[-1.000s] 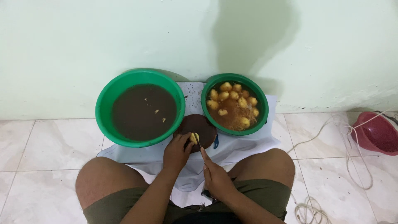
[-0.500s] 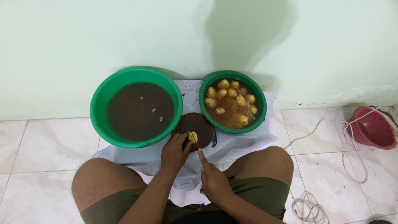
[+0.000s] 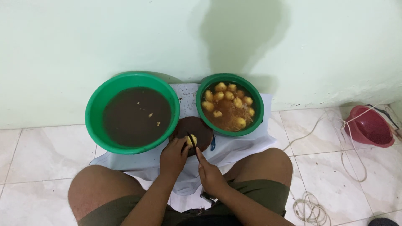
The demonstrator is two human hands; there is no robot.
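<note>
Left hand (image 3: 173,155): its fingers are wrapped around a small, round, yellow peeled potato (image 3: 190,140), just above the round dark brown wooden board (image 3: 197,130).
Right hand (image 3: 210,175): its fingers are closed on a thin dark knife (image 3: 193,143). The blade runs up from the fingers and touches the potato.
Past the left fingers: a big round green plastic bowl of dark brown water (image 3: 133,112) with a few small bits floating in it.
Past the right fingers: a smaller round green plastic bowl (image 3: 230,104) with more yellow potatoes in brownish water.
Under it all: a white cloth (image 3: 234,144) spread on the pale tiled floor (image 3: 37,155).
Far right of the fingers: a red plastic bowl (image 3: 370,127) and a white cord (image 3: 318,201).
What could go wrong: the potato looks wet, so it may slip. Then the blade could slide onto the left fingers, which sit very close to it. A bump could also tip the big bowl and spill the water.
</note>
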